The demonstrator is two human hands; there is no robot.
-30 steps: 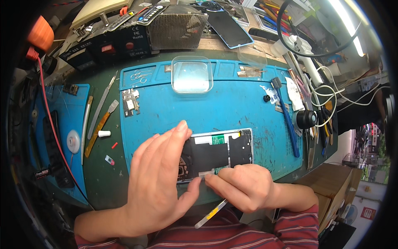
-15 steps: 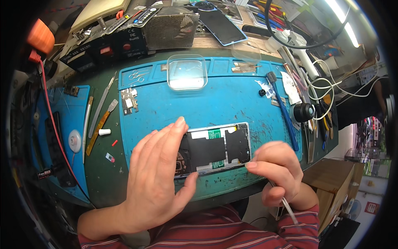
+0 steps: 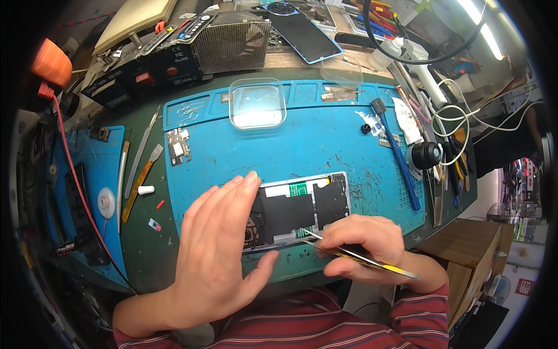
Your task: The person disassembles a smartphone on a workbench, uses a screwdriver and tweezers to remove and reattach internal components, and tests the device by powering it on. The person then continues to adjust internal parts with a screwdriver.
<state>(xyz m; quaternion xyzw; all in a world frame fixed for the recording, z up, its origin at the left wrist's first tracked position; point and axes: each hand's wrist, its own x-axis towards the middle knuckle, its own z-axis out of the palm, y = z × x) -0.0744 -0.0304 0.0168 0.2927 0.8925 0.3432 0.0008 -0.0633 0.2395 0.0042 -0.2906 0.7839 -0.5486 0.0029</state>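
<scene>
Seen from above, the near edge of a dark green worktop (image 3: 145, 256) lies before a person in a maroon striped top (image 3: 279, 328), beside a brown wooden cabinet (image 3: 462, 253) at right. On the worktop rests a blue rubbery mat (image 3: 325, 142), scuffed and stained. The left hand (image 3: 218, 250) is spread flat, its fingers straight and close together, thumb apart, grasping nothing; it covers the left end of an opened, flat rectangular phone (image 3: 288, 212) with a pale rim, black inner sheets and green strips. The phone lies on the near part of the mat. The right hand (image 3: 369, 241) has its fingers curled, pinching slim metal tweezers (image 3: 392, 268) with yellow marking; their tips stand apart at the phone's near edge, contact uncertain. Farther right lies a blue-handled brush (image 3: 401, 160) with dark bristles. Beyond, a square transparent plastic box (image 3: 257, 104) stands toward the mat's far edge, its contents indistinct under glare. A moulded compartment at far left holds thin, looped metal wires (image 3: 189, 109). Behind stands a black box-shaped unit (image 3: 125, 81) with a metal-mesh face (image 3: 232, 46).
</scene>
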